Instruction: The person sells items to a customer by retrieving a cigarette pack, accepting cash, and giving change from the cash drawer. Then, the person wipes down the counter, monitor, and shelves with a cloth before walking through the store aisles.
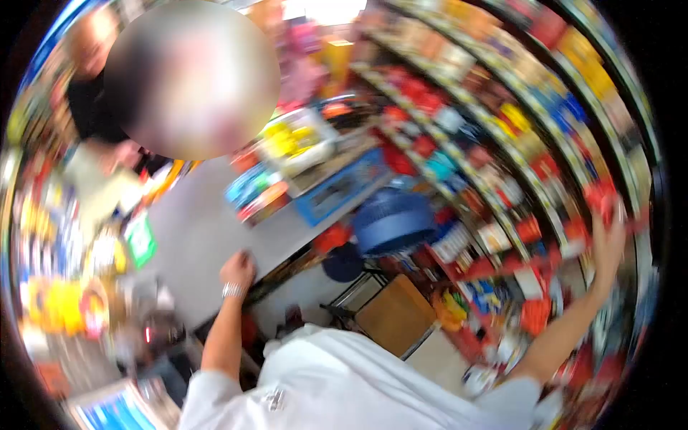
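My left hand, with a metal watch on the wrist, rests at the near edge of the grey counter. Its fingers look curled into a fist, and I see nothing in them. Far to the right, my right hand reaches up to the shelves, its fingers closed around a red packet. Motion blur hides the packet's print and exact kind. Rows of packaged goods surround that hand.
A box of yellow items and small packs stand on the counter. Across it are people. Below are a blue basket and a brown-seated chair. A screen sits at lower left.
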Available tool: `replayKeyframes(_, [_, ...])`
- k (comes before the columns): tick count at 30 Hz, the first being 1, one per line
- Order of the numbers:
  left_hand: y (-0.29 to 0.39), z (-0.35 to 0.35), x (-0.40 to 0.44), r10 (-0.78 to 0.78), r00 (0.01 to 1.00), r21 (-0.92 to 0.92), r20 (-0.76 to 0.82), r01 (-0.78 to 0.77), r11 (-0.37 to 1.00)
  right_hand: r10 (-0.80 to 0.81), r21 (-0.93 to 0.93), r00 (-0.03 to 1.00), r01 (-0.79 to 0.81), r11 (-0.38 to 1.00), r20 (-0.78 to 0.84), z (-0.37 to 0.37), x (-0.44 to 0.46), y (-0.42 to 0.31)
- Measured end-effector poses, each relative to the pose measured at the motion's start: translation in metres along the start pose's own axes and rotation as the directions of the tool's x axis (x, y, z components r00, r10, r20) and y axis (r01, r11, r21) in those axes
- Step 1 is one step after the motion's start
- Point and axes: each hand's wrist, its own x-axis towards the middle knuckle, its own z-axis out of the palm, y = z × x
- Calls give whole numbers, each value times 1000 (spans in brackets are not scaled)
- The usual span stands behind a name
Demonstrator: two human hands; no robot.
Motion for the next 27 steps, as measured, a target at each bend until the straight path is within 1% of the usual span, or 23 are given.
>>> replayKeyframes(1, [-2, -1, -4, 25, 999, -29, -36, -26, 999, 182, 217, 979, -198, 956, 95, 23, -23, -43])
replayKeyframes(2, [2, -3, -10, 31, 992, -86, -121, -42, 995, 63, 481, 990, -116, 869, 125, 64, -47, -71])
replayKeyframes(3, [0, 1, -15, -45, 994, -125, -104, 32, 992, 7, 697, 955, -223, 682, 298, 108, -69, -97])
replayKeyframes(4, [-2, 1, -21, -45, 997, -65, -69, 41, 997, -177, 792, 874, -304, 529, 453, 138, -86, -157])
replayKeyframes(5, [2, -6, -31, -81, 994, -125, -79, 70, 990, -173, 830, 904, -267, 489, 392, 179, -113, -220])
replayKeyframes(6, [8, -9, -41, -153, 988, -142, -25, 148, 979, -333, 826, 833, -232, 515, 441, 201, -129, -272])
replayKeyframes(7, [7, -7, -53, -196, 981, -326, -2, 184, 927, -402, 797, 692, -477, 369, 600, 239, -157, -317])
replayKeyframes(8, [13, -18, -66, -249, 966, -413, 69, 255, 874, -474, 731, 583, -645, 224, 660, 245, -177, -372])
replayKeyframes(9, [16, -24, -81, -312, 943, -489, 112, 326, 809, -543, 587, 422, -792, 169, 726, 277, -201, -407])
replayKeyframes(10, [21, -38, -94, -320, 932, -494, 168, 361, 791, -571, 641, 468, -755, 139, 674, 317, -230, -442])
replayKeyframes(11, [23, -48, -108, -386, 890, -545, 243, 454, 705, -601, 488, 289, -851, 195, 745, 327, -237, -479])
replayKeyframes(12, [18, -50, -127, -381, 890, -547, 250, 455, 703, -589, 504, 301, -836, 215, 750, 350, -251, -513])
replayKeyframes(14, [7, -58, -153, -438, 872, -560, 219, 480, 676, -599, 346, 213, -931, 115, 772, 371, -251, -576])
replayKeyframes(15, [3, -65, -166, -453, 856, -521, 250, 513, 682, -641, 209, 170, -978, -16, 749, 390, -248, -606])
replayKeyframes(17, [-5, -75, -190, -548, 802, -487, 238, 587, 647, -797, 229, 261, -961, -158, 545, 397, -230, -661])
replayKeyframes(19, [-9, -80, -212, -584, 797, -468, 152, 579, 668, -878, 281, 136, -960, -2, 459, 414, -216, -700])
replayKeyframes(20, [-9, -82, -224, -656, 746, -488, 116, 618, 617, -793, 481, 130, -849, 221, 595, 425, -217, -713])
replayKeyframes(21, [-5, -81, -234, -685, 723, -506, 89, 625, 595, -771, 736, 257, -569, 367, 583, 426, -228, -712])
replayKeyframes(22, [0, -78, -246, -709, 703, -527, 55, 623, 577, -735, 825, 379, -207, 525, 563, 427, -240, -712])
replayKeyframes(23, [3, -81, -256, -751, 660, -541, 32, 643, 542, -798, 812, 497, 273, 516, 341, 430, -253, -703])
replayKeyframes(24, [8, -87, -267, -773, 633, -551, 46, 661, 509, -866, 808, 490, 466, 361, 104, 441, -270, -688])
replayKeyframes(25, [17, -88, -278, -793, 605, -558, 68, 682, 472, -888, 750, 439, 630, 200, -132, 454, -282, -670])
replayKeyframes(27, [32, -82, -303, -851, 525, -592, -8, 683, 427, -933, 760, 341, 635, 137, -117, 445, -276, -668])
